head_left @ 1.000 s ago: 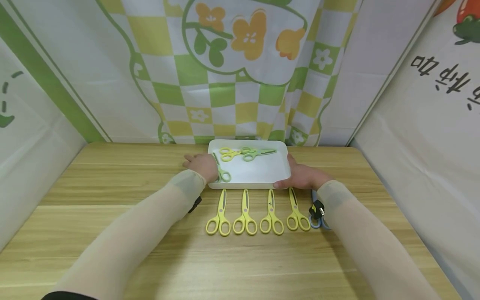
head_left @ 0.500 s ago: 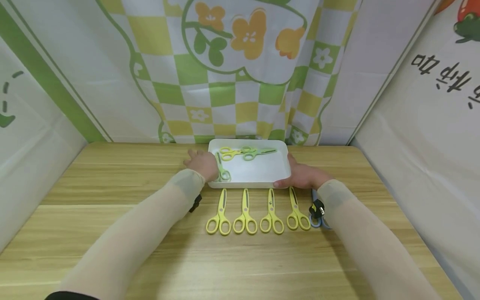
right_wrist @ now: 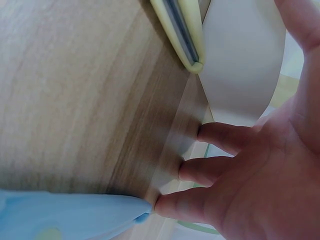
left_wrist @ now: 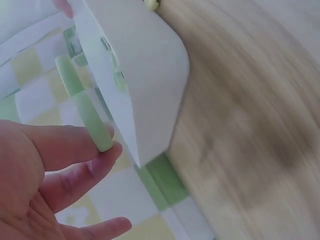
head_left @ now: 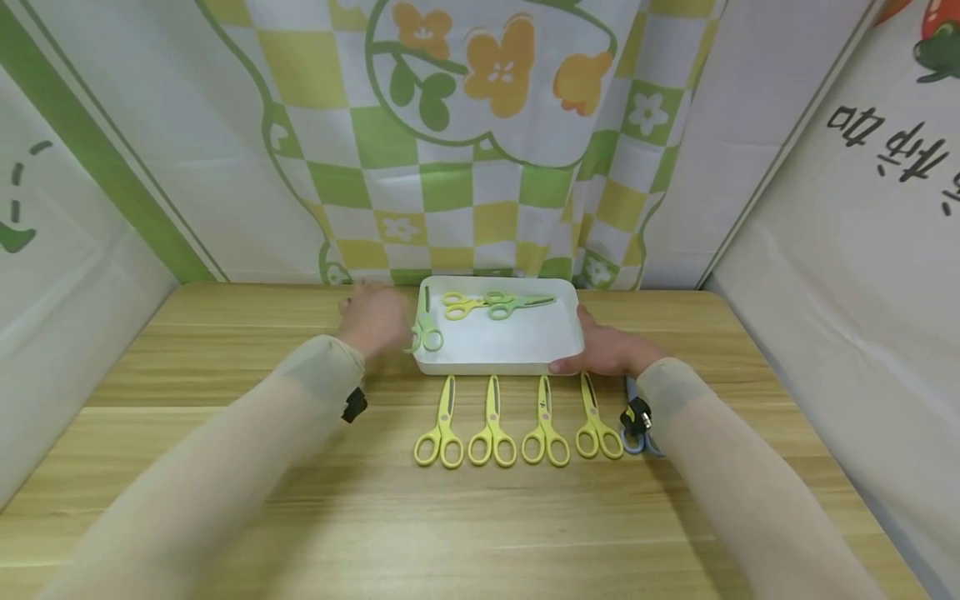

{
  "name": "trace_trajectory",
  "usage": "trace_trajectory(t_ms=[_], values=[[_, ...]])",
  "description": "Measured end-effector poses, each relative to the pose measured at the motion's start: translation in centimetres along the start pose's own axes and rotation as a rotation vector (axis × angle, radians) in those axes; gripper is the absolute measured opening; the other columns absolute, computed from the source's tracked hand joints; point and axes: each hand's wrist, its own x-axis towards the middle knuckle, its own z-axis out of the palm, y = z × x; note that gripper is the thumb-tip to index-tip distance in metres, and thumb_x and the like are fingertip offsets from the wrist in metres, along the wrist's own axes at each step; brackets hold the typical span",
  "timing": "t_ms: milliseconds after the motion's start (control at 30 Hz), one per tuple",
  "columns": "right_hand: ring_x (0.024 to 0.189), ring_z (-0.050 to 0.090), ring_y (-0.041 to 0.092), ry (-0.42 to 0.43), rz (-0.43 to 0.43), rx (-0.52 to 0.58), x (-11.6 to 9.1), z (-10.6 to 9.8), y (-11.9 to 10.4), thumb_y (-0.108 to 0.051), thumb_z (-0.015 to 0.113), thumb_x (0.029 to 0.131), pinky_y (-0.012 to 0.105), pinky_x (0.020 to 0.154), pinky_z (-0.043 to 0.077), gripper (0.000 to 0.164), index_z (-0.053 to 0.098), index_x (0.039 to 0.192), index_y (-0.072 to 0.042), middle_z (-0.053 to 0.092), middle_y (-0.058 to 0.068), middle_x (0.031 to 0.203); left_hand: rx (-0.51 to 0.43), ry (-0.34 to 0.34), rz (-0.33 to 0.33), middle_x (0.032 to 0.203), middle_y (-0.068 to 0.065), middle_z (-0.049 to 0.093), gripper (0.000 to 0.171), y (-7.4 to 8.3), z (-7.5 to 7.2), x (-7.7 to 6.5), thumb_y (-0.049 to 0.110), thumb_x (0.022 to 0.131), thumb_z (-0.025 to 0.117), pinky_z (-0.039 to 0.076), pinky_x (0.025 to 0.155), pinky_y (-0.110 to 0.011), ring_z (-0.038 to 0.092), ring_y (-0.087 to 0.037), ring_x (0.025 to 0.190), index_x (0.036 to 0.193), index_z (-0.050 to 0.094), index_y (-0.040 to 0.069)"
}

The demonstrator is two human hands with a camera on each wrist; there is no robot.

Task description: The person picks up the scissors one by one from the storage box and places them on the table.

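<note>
In the left wrist view my left hand [left_wrist: 45, 170] pinches the end of green scissors [left_wrist: 82, 102] between its fingertips, beside a white tray [left_wrist: 150, 65]. From the head view, these green scissors [head_left: 427, 321] overlap the tray's left edge, blades pointing away, while the left hand [head_left: 375, 319] is blurred just left of the tray [head_left: 495, 368]. My right hand [head_left: 603, 348] rests against the tray's right end, thumb at the front corner. Its fingers [right_wrist: 202, 172] are spread, fingertips down at the wooden table. Inside the tray lie yellow scissors [head_left: 456, 306] and other green scissors [head_left: 517, 305].
In front of the tray is a row of several yellow scissors [head_left: 492, 433], blades toward it. Blue scissors [head_left: 633, 440] lie partly under the right wrist. A checkered curtain [head_left: 450, 192] hangs behind the wooden table [head_left: 480, 533].
My left hand has moved left, away from the tray's inside, and the green scissors have shifted left with it to the tray's edge. The right hand stays at the tray's right end.
</note>
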Motion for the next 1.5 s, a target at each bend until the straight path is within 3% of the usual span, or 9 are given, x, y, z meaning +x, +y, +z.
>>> trace_trajectory(t_ms=[267, 400, 533, 800, 1167, 1500], values=[[0.147, 0.007, 0.04, -0.009, 0.026, -0.003, -0.2, -0.1, -0.2, -0.046, 0.08, 0.083, 0.051, 0.116, 0.012, 0.132, -0.021, 0.153, 0.001, -0.012, 0.027, 0.161, -0.012, -0.059, -0.017, 0.144, -0.032, 0.042, 0.025, -3.6, -1.3, -1.5, 0.012, 0.083, 0.068, 0.017, 0.102, -0.072, 0.012, -0.055, 0.14, 0.06, 0.057, 0.009], [0.147, 0.006, 0.04, -0.012, 0.041, -0.009, -0.2, -0.1, -0.2, -0.048, 0.079, 0.083, 0.05, 0.117, 0.011, 0.133, -0.022, 0.152, 0.002, -0.013, 0.027, 0.161, -0.001, -0.087, -0.023, 0.142, -0.036, 0.041, 0.023, -5.2, -0.8, -2.1, 0.016, 0.086, 0.07, 0.017, 0.102, -0.073, 0.014, -0.06, 0.136, 0.066, 0.06, 0.008], [0.147, 0.005, 0.04, -0.02, 0.065, -0.013, -0.2, -0.1, -0.2, -0.05, 0.078, 0.083, 0.05, 0.117, 0.01, 0.133, -0.023, 0.151, 0.003, -0.014, 0.027, 0.16, 0.03, -0.111, -0.014, 0.137, -0.041, 0.041, 0.018, -5.7, 0.3, -2.8, 0.016, 0.086, 0.066, 0.016, 0.103, -0.075, 0.017, -0.062, 0.134, 0.071, 0.063, 0.007], [0.147, 0.004, 0.04, -0.021, 0.077, -0.01, -0.2, 0.0, -0.1, -0.05, 0.078, 0.083, 0.05, 0.117, 0.009, 0.133, -0.023, 0.152, 0.002, -0.015, 0.026, 0.161, 0.052, -0.143, -0.002, 0.131, -0.039, 0.047, 0.014, -5.2, 2.3, -3.7, 0.01, 0.084, 0.056, 0.019, 0.104, -0.073, 0.024, -0.059, 0.132, 0.073, 0.064, 0.006], [0.146, 0.012, 0.04, -0.014, 0.065, -0.018, -0.1, 0.0, 0.0, -0.052, 0.078, 0.082, 0.049, 0.117, 0.012, 0.134, -0.022, 0.152, 0.003, -0.01, 0.028, 0.161, 0.067, -0.139, 0.026, 0.128, -0.035, 0.051, 0.018, -3.8, 3.1, -3.8, 0.009, 0.082, 0.058, 0.027, 0.101, -0.068, 0.029, -0.056, 0.131, 0.065, 0.061, 0.009], [0.147, 0.007, 0.039, -0.01, 0.046, -0.015, 0.2, 0.0, 0.4, -0.051, 0.079, 0.082, 0.049, 0.117, 0.01, 0.134, -0.022, 0.152, 0.002, -0.013, 0.027, 0.161, 0.052, -0.159, 0.042, 0.133, -0.033, 0.049, 0.024, -3.1, 3.4, -3.6, 0.01, 0.086, 0.058, 0.028, 0.1, -0.067, 0.03, -0.055, 0.13, 0.062, 0.062, 0.01]])
